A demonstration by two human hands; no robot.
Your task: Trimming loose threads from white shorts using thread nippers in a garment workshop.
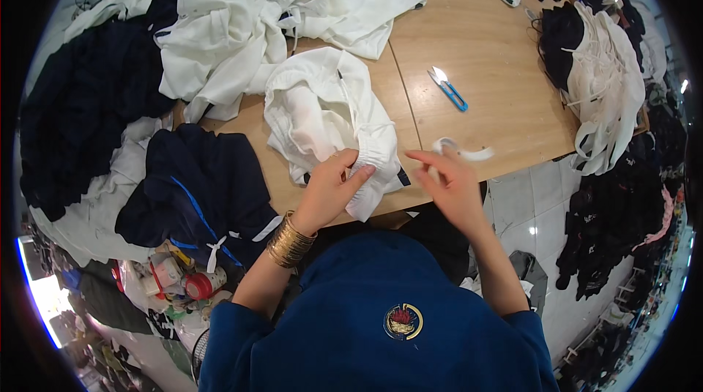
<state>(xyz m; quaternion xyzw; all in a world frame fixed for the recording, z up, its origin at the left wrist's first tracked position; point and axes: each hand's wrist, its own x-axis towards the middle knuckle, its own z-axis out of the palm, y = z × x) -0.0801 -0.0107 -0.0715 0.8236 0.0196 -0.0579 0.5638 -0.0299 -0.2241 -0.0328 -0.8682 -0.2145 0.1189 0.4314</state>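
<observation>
A white garment (322, 110) with an elastic waistband lies on the wooden table (483, 48) in front of me. My left hand (333, 187), with gold bangles on the wrist, pinches the waistband at the garment's near edge. My right hand (450, 183) is raised just to the right of it and holds a white drawstring cord (465, 150) between its fingers. The cord sticks out to the right above the table's edge.
Blue thread snips (448, 88) lie on the table to the right. White garments (249, 19) are piled behind, dark navy ones (201, 187) to the left. A bundle of white cords (604, 92) hangs at the right edge. Thread spools (176, 278) sit lower left.
</observation>
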